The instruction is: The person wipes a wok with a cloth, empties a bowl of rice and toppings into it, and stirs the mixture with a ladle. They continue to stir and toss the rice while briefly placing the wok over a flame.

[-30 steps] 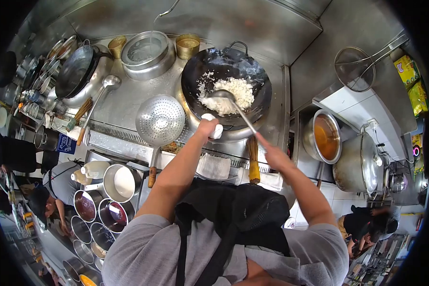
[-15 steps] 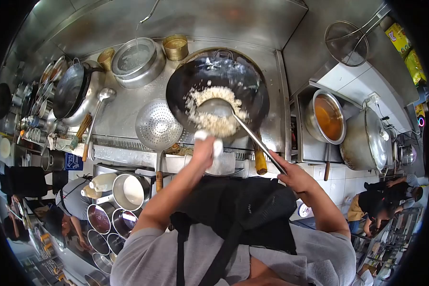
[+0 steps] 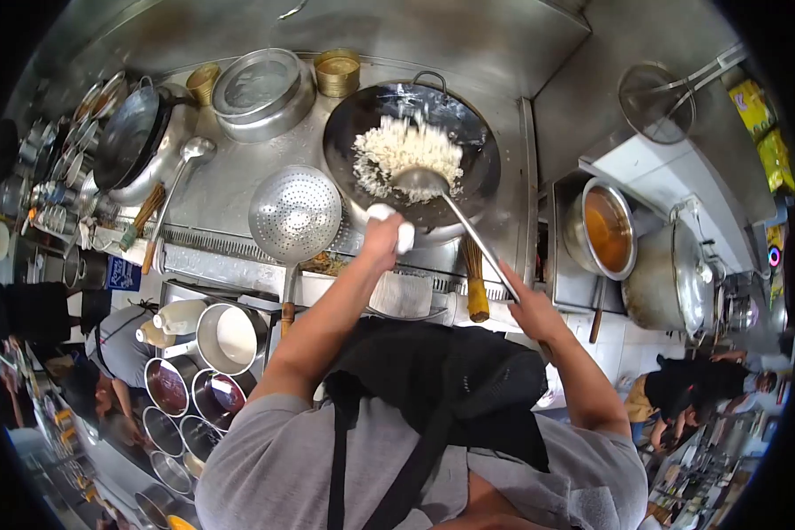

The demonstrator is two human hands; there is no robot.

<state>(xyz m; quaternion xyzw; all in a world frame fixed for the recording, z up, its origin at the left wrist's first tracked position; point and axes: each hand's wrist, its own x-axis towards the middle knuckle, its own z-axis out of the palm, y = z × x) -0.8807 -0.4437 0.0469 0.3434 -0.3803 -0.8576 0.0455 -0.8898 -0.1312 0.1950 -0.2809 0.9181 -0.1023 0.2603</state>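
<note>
In front of me is a large black wok holding loose white rice, some of it blurred by motion. My left hand is closed round a folded white cloth at the wok's near edge; the part of the rim under the cloth is hidden. My right hand grips the long handle of a metal ladle, whose bowl rests among the rice at its near side.
Left of the wok lies a perforated strainer. Behind stand a lidded steel pot and a brass-coloured tin. A bamboo brush sits near my right hand. At right is a bowl of orange-brown liquid. Other people stand behind on both sides.
The wok has tilted and shifted slightly, and the rice has moved toward its far side in a heap. The ladle's bowl is now at the near edge of the rice.
</note>
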